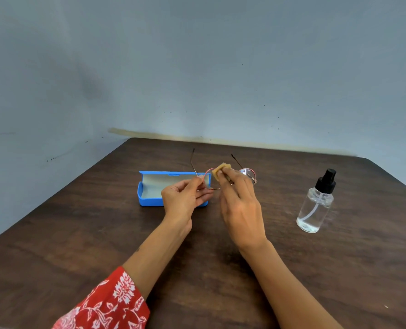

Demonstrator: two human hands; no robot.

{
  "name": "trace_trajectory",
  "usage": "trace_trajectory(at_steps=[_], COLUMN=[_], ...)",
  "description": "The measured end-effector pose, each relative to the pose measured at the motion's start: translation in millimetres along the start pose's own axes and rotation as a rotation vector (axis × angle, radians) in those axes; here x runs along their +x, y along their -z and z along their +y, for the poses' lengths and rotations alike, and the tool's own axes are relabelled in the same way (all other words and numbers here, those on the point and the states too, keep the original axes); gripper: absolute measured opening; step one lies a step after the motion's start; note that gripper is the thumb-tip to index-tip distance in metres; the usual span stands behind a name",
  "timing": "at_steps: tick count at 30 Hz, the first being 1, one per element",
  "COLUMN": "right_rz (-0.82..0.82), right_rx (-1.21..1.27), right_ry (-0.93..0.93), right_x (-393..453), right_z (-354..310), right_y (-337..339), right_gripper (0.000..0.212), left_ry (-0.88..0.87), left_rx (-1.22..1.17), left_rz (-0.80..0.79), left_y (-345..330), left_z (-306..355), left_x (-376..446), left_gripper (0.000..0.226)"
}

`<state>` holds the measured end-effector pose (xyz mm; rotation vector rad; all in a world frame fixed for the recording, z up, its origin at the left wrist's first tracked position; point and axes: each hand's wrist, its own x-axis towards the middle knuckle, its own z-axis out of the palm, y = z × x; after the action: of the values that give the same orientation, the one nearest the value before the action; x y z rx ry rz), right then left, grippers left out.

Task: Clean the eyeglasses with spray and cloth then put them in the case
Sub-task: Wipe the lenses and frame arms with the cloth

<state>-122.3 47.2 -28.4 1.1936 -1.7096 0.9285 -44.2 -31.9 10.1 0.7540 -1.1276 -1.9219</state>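
1. The eyeglasses [230, 178] are held above the counter [78, 233], pinched at the rim by the left hand [181, 198].
2. A cloth [220, 170] is pinched on one lens by the right hand [241, 205].
3. The open case [149, 192] is seen behind; the spray bottle [316, 205] stands right.

A dark wooden desk [102, 233] is carrying everything. The open blue plastic glasses case [149, 191] is lying left of centre. The thin-rimmed round metal eyeglasses [249, 173] are hanging just right of and above it, between the left hand [183, 198] and right hand [241, 205]. The small tan cleaning cloth [221, 170] is lying against the left lens. The clear plastic spray bottle with black pump [316, 205] is standing well apart to the right.
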Motion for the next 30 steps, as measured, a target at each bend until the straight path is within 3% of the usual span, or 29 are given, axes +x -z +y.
trace_trajectory(at_steps=[5, 10, 16, 22, 26, 30], right_rz=[-0.076, -0.003, -0.088, 0.022, -0.038, -0.036], right_rx=[0.082, 0.017, 0.079, -0.007, 0.075, 0.066], right_ry=[0.062, -0.04, 0.081, -0.021, 0.067, -0.006], right_x=[-1.6, 0.9, -2.1, 1.3, -0.8, -3.0], right_z=[-8.4, 0.2, -8.3, -1.9, -9.5, -0.9], right_y=[0.3, 5.4, 1.2, 3.2, -1.2, 4.5], right_gripper=[0.028, 0.033, 0.029, 0.032, 0.029, 0.028], left_ry=[0.003, 0.003, 0.002, 0.0, 0.008, 0.0], left_rx=[0.017, 0.017, 0.018, 0.014, 0.036, 0.013], left_rz=[-0.004, 0.004, 0.004, -0.01, -0.003, 0.002], left_y=[0.8, 0.7, 1.8, 1.2, 1.5, 3.2], left_z=[0.8, 1.2, 3.1, 1.4, 0.1, 0.8], left_x=[-0.5, 1.1, 1.8, 2.1, 1.7, 4.4], left_gripper=[0.011, 0.009, 0.009, 0.008, 0.009, 0.008])
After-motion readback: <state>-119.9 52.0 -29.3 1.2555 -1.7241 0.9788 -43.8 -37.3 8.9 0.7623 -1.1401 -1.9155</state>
